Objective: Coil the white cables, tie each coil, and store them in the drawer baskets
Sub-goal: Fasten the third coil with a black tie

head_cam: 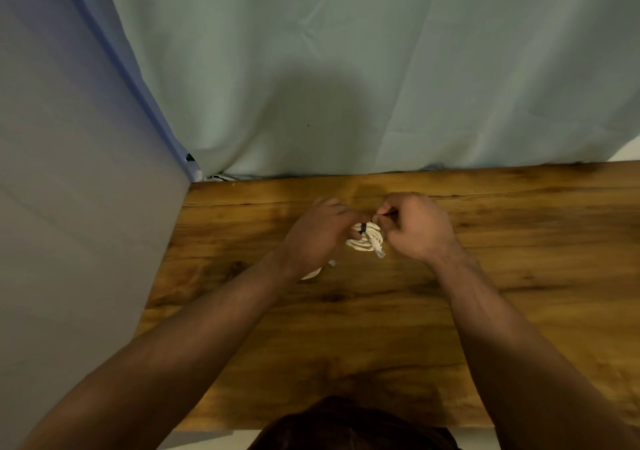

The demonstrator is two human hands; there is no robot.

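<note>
Head view: the coil [365,240] sits at the far middle of the table [519,276]. Left hand [320,231] grips the coil; right hand [417,228] pinches the black tie [363,228] end. Tying appears unfinished; storage remains. No drawer visible.

2 bare forearms [194,339], no sleeves; dark garment [349,429] (bottom edge).
</note>
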